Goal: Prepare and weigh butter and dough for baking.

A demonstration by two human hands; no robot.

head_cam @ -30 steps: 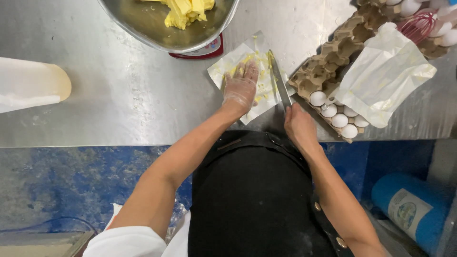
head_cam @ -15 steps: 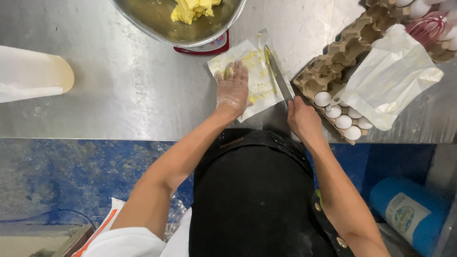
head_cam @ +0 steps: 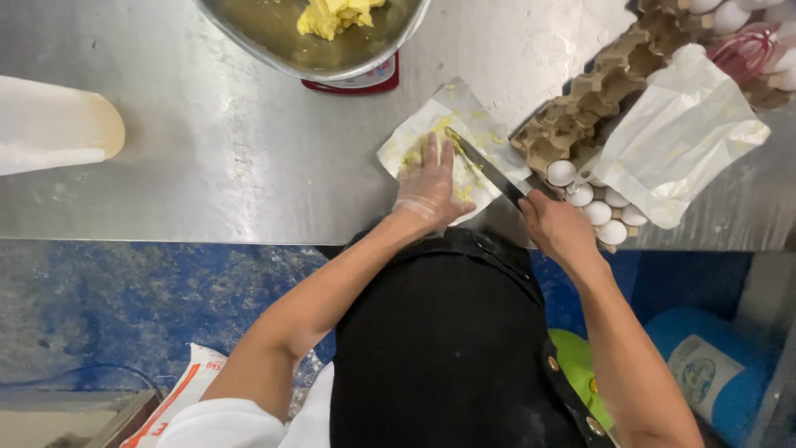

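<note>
My left hand (head_cam: 429, 184), in a thin clear glove, presses flat on a white butter wrapper (head_cam: 454, 149) smeared with yellow butter, lying on the steel table (head_cam: 232, 158). My right hand (head_cam: 557, 228) grips the handle of a long knife (head_cam: 485, 164) whose blade lies across the wrapper beside my left fingers. Above, a steel mixing bowl (head_cam: 274, 41) with yellow butter chunks (head_cam: 332, 15) sits on a red scale (head_cam: 356, 83).
A cardboard egg tray (head_cam: 584, 116) with several white eggs (head_cam: 593, 203) lies to the right, partly under a white paper wrapper (head_cam: 680, 137). A pink whisk (head_cam: 742, 50) is at the top right. A white container (head_cam: 50, 124) lies at the left. Blue floor and a blue drum (head_cam: 705, 365) are below.
My left hand has slid slightly up the wrapper while the knife blade has angled further across it. The view has shifted a little, pushing the bowl higher in the frame.
</note>
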